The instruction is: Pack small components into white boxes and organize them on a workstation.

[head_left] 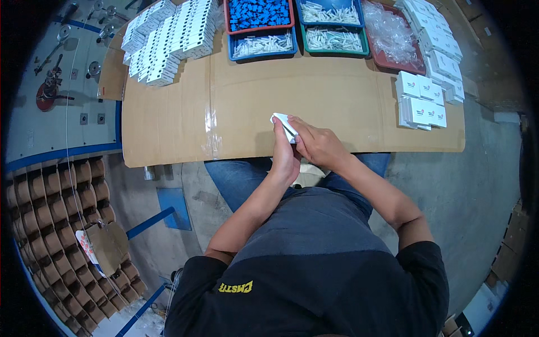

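Both my hands meet over the near edge of the cardboard-covered table (252,112), closed around one small white plastic box (286,127). My left hand (285,154) grips it from the left, with the thumb along its side. My right hand (321,145) wraps the other side, its fingers lying over the top. A dark slit runs along the box between the hands. The box is tilted, and my fingers hide much of it.
White boxes (174,42) are stacked at the far left. Trays hold blue pieces (260,14), white plastic pieces (264,45) and clear bags (393,33). More printed white boxes (420,101) stand at the right. A cardboard divider grid (62,208) lies lower left.
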A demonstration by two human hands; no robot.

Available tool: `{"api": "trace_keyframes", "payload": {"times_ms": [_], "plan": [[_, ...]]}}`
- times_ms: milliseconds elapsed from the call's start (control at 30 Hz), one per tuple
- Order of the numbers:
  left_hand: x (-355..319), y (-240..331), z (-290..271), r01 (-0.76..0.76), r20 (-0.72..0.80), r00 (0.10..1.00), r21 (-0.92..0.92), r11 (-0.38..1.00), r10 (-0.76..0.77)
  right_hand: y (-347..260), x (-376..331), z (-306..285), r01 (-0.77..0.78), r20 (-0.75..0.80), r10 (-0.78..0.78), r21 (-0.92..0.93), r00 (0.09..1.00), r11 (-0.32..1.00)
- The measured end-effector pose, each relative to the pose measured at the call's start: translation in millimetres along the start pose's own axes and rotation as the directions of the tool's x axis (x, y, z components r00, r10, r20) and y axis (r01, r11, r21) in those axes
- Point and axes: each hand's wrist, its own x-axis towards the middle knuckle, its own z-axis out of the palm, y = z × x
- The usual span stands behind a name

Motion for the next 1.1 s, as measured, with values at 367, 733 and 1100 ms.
{"api": "trace_keyframes", "payload": {"times_ms": [367, 733, 1100], "plan": [[-1, 17, -4, -0.277, 0.089, 0.959, 0.096, 0.956, 0.269, 10, 3, -29, -0.355, 0.147, 0.355, 0.677, 0.923, 0.644], [-4, 24, -13, -0.663, 0.505, 0.749, 0.567, 0.489, 0.430, -13, 21, -55, -0.618, 0.414, 0.467, 0.614, 0.782, 0.491], [-22, 47, -19, 0.053, 0.324, 0.944, 0.034, 0.998, -0.061, -13, 11, -51, -0.376, 0.185, 0.338, 0.621, 0.923, 0.688]]}}
